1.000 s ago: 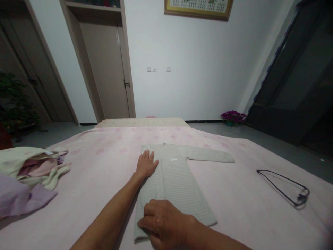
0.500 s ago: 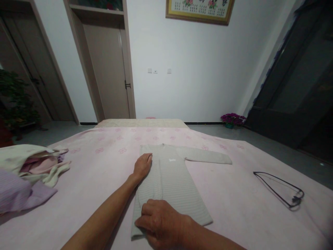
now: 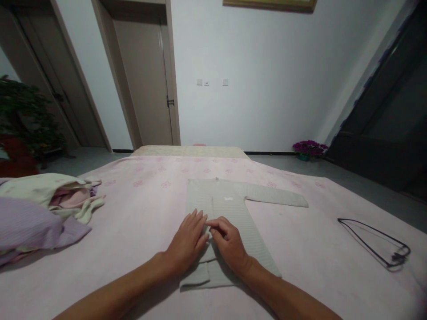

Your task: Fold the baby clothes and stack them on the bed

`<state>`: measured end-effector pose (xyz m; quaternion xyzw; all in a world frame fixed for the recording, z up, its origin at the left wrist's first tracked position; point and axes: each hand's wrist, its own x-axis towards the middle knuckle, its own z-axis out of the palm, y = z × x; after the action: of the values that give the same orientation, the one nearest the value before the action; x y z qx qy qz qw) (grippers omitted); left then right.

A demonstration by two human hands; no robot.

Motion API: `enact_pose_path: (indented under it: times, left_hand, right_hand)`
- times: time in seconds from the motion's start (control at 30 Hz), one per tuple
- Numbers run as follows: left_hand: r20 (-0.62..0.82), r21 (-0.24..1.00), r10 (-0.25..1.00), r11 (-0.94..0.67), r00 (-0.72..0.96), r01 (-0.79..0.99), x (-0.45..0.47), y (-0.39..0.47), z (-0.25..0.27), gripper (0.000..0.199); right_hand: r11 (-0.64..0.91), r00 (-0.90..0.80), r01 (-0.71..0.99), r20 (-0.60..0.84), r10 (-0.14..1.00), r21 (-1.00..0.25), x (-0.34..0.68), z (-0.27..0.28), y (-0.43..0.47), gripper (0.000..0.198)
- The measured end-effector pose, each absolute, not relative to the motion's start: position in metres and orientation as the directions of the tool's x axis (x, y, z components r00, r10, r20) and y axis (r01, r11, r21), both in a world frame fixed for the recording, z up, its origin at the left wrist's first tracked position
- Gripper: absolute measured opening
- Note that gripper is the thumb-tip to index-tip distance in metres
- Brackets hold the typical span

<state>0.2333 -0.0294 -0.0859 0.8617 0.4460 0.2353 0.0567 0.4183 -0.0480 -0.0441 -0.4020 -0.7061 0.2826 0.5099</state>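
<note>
A pale grey-green striped long-sleeved shirt (image 3: 230,209) lies flat on the pink bedcover. Its left side is folded inward over the body, while one sleeve (image 3: 276,195) stretches out to the right. My left hand (image 3: 190,238) rests flat on the folded part, fingers extended together and pointing away from me. Just beside it, my right hand (image 3: 228,240) has curled fingers, with thumb and index finger pinched at the folded cloth near the shirt's middle. The cloth between the fingertips is mostly hidden. Below the hands, the folded layer shows creases near the hem.
A heap of clothes (image 3: 50,218) in lilac, cream and pink lies at the left of the bed. On the right is a black wire hanger (image 3: 373,242). The pink flowered bedcover (image 3: 133,231) spreads beneath everything. Purple flowers (image 3: 310,149) stand on the floor beyond.
My left hand has come back toward me from the shirt's upper left edge. My right hand has moved up from near the hem to beside it. The camera view has shifted slightly.
</note>
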Motion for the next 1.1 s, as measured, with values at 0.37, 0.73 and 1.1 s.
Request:
enact_pose_path:
  times: [0.37,0.73,1.1]
  left_hand:
    - [0.179,0.265,0.766,-0.642,0.618,0.719,0.241,-0.058,-0.078,0.067]
    - [0.191,0.266,0.765,-0.643,0.614,0.718,0.239,-0.058,-0.084,0.069]
    - [0.194,0.268,0.747,-0.664,0.635,0.698,0.236,-0.054,-0.088,0.072]
  right_hand:
    - [0.249,0.123,0.414,0.325,0.938,-0.876,0.494,-0.06,0.039,0.033]
    - [-0.368,0.533,0.821,0.355,0.768,-0.436,0.657,-0.061,0.089,0.051]
    - [-0.717,0.826,0.549,0.148,0.544,-0.429,0.723,-0.048,0.099,0.05]
